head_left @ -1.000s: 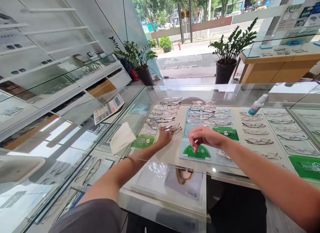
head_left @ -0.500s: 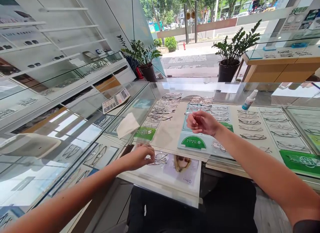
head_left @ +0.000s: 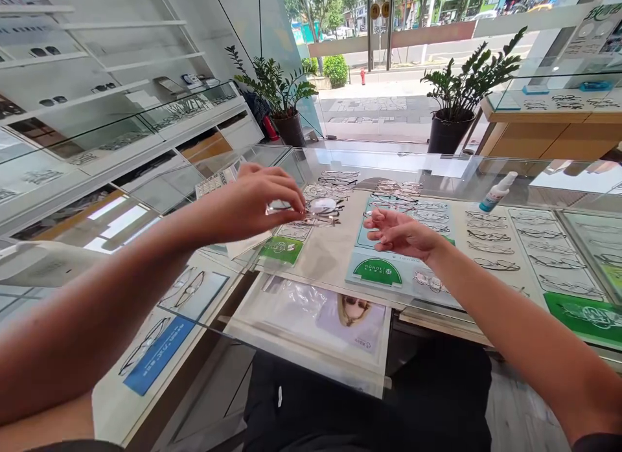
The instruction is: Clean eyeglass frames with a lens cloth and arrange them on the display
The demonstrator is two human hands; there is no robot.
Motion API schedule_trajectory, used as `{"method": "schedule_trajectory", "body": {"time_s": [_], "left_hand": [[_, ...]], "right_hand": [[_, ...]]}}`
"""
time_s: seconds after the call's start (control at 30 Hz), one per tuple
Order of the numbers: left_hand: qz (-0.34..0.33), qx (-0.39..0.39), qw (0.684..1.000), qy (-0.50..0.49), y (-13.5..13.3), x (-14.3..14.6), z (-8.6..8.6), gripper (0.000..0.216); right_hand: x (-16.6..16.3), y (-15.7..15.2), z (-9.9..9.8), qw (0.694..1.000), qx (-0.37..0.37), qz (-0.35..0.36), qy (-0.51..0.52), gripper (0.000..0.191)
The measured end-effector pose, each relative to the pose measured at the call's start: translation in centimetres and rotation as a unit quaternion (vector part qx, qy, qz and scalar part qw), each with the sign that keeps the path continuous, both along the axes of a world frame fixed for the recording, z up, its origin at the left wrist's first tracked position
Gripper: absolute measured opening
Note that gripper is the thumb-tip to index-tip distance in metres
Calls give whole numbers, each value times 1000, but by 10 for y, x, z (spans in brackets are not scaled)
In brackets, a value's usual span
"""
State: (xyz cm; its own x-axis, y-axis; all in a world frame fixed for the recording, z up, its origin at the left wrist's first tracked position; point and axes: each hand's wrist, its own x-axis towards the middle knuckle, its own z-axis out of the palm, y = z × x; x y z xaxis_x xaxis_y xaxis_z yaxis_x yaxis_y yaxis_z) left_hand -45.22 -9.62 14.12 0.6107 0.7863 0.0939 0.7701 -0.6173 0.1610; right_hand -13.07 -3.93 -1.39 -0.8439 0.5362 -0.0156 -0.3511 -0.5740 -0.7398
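Observation:
My left hand (head_left: 265,203) is raised above the glass counter, thumb and fingers pinched at the middle of a pair of eyeglasses (head_left: 324,206). One lens shows to either side of the fingertips. My right hand (head_left: 403,233) hovers over the counter's glass, palm turned inward, fingers loosely curved and apart, with nothing seen in it. Beneath my hands an open drawer (head_left: 272,329) holds clear plastic wrapping (head_left: 301,296) and a printed picture card (head_left: 357,316).
The glass display counter (head_left: 325,271) holds several rows of eyeglasses. A spray bottle (head_left: 498,192) stands on top at the right. Partly behind my left hand lie a calculator (head_left: 214,183) and a pale cloth (head_left: 247,245). Potted plants (head_left: 451,109) stand beyond the counter.
My left hand has lifted the eyeglasses out of the drawer, up and away over the counter. My right hand stays in nearly the same place, its fingers somewhat more extended.

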Motion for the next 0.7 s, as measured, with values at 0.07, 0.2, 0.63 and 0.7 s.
{"method": "schedule_trajectory", "body": {"time_s": [0.07,0.2,0.63,0.7], "left_hand": [[15,49,999,-12,41,3,0,31],[30,96,994,-34,130,4,-21,36],[98,108,988,-58,306,22,-131,14],[92,96,990,-55,315,23,-141,14]], "right_hand": [[0,0,0,1000,-7,-5,-2,45],[1,0,-2,1000,-18,-8,-3,43],[-7,4,-15,999,-24,19,-43,43],[-9,5,-18,998,-21,28,-50,42]]}}
